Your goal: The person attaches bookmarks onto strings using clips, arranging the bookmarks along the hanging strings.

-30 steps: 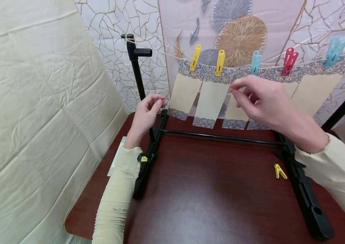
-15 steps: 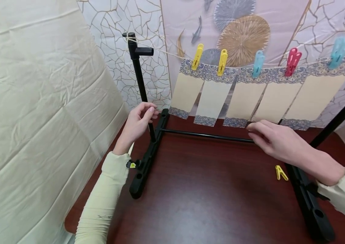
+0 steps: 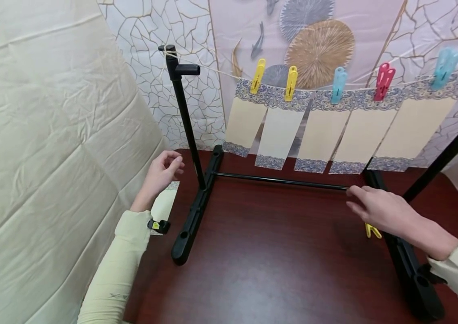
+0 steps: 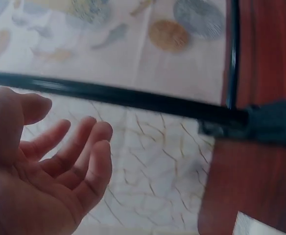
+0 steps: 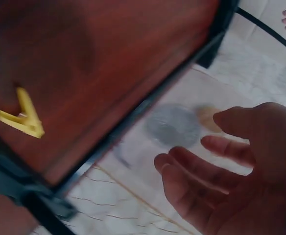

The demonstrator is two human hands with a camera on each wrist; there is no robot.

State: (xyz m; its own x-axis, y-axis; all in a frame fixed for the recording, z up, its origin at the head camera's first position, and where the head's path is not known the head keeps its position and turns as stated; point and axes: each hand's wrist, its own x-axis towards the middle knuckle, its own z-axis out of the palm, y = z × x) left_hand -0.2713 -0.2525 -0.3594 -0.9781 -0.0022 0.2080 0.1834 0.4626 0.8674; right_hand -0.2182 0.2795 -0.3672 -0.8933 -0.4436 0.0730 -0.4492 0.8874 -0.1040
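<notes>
My left hand (image 3: pixel 162 175) is held loosely curled with nothing in it, outside the left post of the black stand (image 3: pixel 184 112). Below it a paper card (image 3: pixel 166 202) lies on the table, partly covered by my wrist. My right hand (image 3: pixel 383 210) hovers with relaxed fingers and holds nothing. Just beneath it lies a yellow clothespin (image 5: pixel 23 117), partly hidden by the hand in the head view. Several patterned cards hang in a row from a string, the leftmost card (image 3: pixel 245 123) under a yellow clothespin (image 3: pixel 258 76). A red clothespin (image 3: pixel 384 82) and a blue clothespin (image 3: pixel 339 85) grip others.
A thin black crossbar (image 3: pixel 281 181) joins the stand's two feet, the left foot (image 3: pixel 196 211) lying along the dark red table (image 3: pixel 277 252). A pale cloth (image 3: pixel 51 157) hangs at the left, and a patterned backdrop stands behind the string.
My left hand has drawn away from the hanging cards, left and down toward the card on the table. My right hand has dropped from before the cards to above the loose yellow clothespin.
</notes>
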